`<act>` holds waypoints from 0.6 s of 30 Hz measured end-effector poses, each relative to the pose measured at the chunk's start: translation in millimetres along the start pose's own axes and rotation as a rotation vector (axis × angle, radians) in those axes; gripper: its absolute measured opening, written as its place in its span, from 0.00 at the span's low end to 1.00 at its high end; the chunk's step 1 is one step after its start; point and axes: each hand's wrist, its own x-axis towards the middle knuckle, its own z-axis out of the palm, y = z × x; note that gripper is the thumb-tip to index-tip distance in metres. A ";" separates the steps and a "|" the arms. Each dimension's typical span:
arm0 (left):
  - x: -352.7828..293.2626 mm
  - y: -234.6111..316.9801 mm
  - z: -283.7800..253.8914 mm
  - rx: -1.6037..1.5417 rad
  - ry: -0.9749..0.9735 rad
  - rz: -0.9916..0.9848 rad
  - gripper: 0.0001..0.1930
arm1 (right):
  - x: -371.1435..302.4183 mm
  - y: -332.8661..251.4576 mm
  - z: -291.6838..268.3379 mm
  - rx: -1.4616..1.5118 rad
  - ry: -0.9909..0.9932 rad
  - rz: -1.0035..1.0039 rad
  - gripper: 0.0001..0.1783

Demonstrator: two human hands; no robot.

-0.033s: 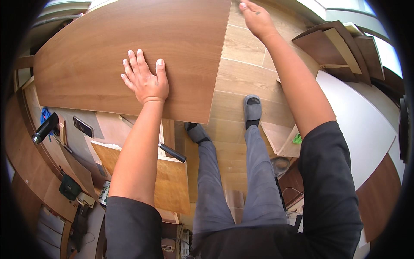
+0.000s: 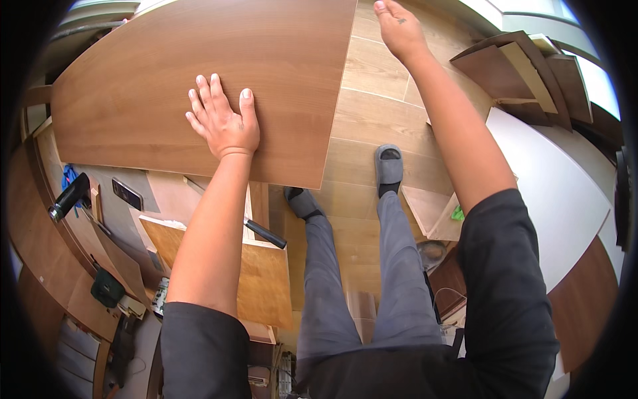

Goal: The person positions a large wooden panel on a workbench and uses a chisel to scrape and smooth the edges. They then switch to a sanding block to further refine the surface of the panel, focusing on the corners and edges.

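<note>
A large brown wood-grain panel (image 2: 279, 73) fills the upper left, its short right edge running over the floor. My left hand (image 2: 226, 123) lies flat on the panel's face, fingers stretched out and thumb apart. My right hand (image 2: 403, 34) is out at the top, just right of the panel's far right edge. Its fingers are curled together and partly cut off by the picture's upper rim, so anything inside them is hidden. Below the panel, near my left forearm, a black-handled tool (image 2: 266, 234) rests by a yellowish board (image 2: 266, 286).
A phone (image 2: 127, 193) and a black bottle (image 2: 69, 197) lie on the surface at left. Brown offcuts (image 2: 512, 80) lean at the upper right, above a white panel (image 2: 551, 179). My slippered feet stand on the wood-plank floor (image 2: 365, 120); an open wooden box (image 2: 435, 213) sits beside them.
My right hand has shifted slightly to the right, away from the panel's edge. The left hand stays flat in nearly the same place.
</note>
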 end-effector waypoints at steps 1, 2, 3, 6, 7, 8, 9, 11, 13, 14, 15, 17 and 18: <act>-2.2 -7.6 -4.9 0.020 0.002 -0.014 0.37 | -13.2 -21.7 4.6 0.018 0.005 -0.013 0.24; -3.0 -9.3 -7.1 0.022 0.007 -0.017 0.36 | -30.5 -33.2 6.3 0.062 -0.014 -0.117 0.25; -3.1 -9.5 -7.9 0.018 0.010 -0.017 0.36 | -46.2 -43.4 5.7 0.100 -0.030 -0.219 0.25; -1.3 -5.3 -6.2 0.005 0.021 0.000 0.36 | -112.1 -26.1 20.8 -0.109 -0.113 -0.464 0.27; -1.0 -6.1 -5.2 0.005 0.027 0.004 0.36 | -129.4 -26.6 26.0 -0.036 -0.143 -0.414 0.28; -0.7 -5.7 -4.3 0.002 0.031 0.008 0.36 | -145.4 -26.8 29.9 -0.045 -0.139 -0.416 0.29; -0.6 -5.7 -3.6 0.001 0.036 0.012 0.36 | -161.1 -27.4 34.4 -0.054 -0.136 -0.419 0.29; -3.0 -9.7 -4.7 0.006 0.049 0.012 0.36 | -202.5 -35.3 44.8 -0.054 -0.174 -0.440 0.29; -2.6 -10.4 -1.6 -0.007 0.065 0.021 0.36 | -260.4 -40.3 55.2 -0.037 -0.237 -0.425 0.30; -3.3 -8.3 1.0 -0.013 0.064 0.026 0.36 | -289.2 -41.0 58.9 -0.019 -0.267 -0.391 0.29; -3.1 -9.5 0.7 -0.010 0.068 0.028 0.36 | -308.3 -49.1 59.3 -0.014 -0.277 -0.341 0.29; -1.1 -11.7 -1.9 -0.014 0.057 0.016 0.37 | -333.0 -62.6 61.7 -0.001 -0.297 -0.245 0.29; -0.5 -10.9 -1.6 -0.024 0.041 0.004 0.38 | -329.4 -58.7 64.3 -0.024 -0.265 -0.288 0.29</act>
